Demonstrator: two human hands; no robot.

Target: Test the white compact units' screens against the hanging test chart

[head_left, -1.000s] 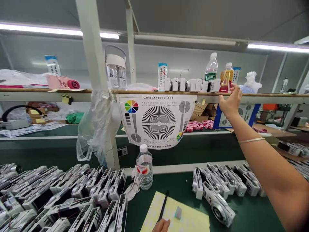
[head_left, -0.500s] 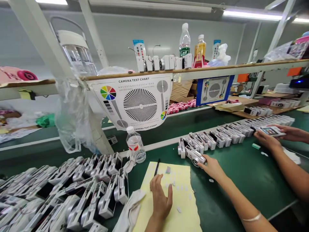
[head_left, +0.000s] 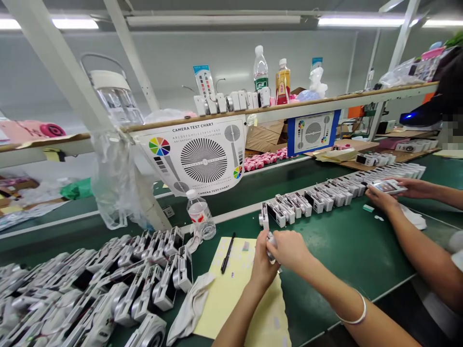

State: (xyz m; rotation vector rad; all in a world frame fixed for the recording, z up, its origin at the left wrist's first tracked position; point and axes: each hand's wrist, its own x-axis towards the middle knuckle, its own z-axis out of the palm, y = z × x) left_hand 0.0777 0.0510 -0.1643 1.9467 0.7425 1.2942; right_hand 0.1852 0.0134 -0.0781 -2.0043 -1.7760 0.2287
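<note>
**Both hands closing on one small camera**

Above the pale yellow paper sheet (head_left: 231, 294), the left hand (head_left: 263, 262) and right hand (head_left: 291, 249) are gripping a small silver plastic camera body (head_left: 270, 246). Beyond the sheet, boxy white cameras (head_left: 307, 202) are lining the green mat.

Matt green belt (head_left: 347, 246); yellow paper sheet (head_left: 231, 289); glossy plastic bottle (head_left: 200, 219).

From my remote seat I see a long green workbench (head_left: 340, 250) under a wooden shelf (head_left: 325, 102) on slanted white posts (head_left: 54, 62). A pale grey wall (head_left: 173, 53) runs behind, fluorescent tube lights (head_left: 213, 20) glow overhead (bright, slightly glaring), and a second green bench (head_left: 289, 173) sits beyond.
</note>
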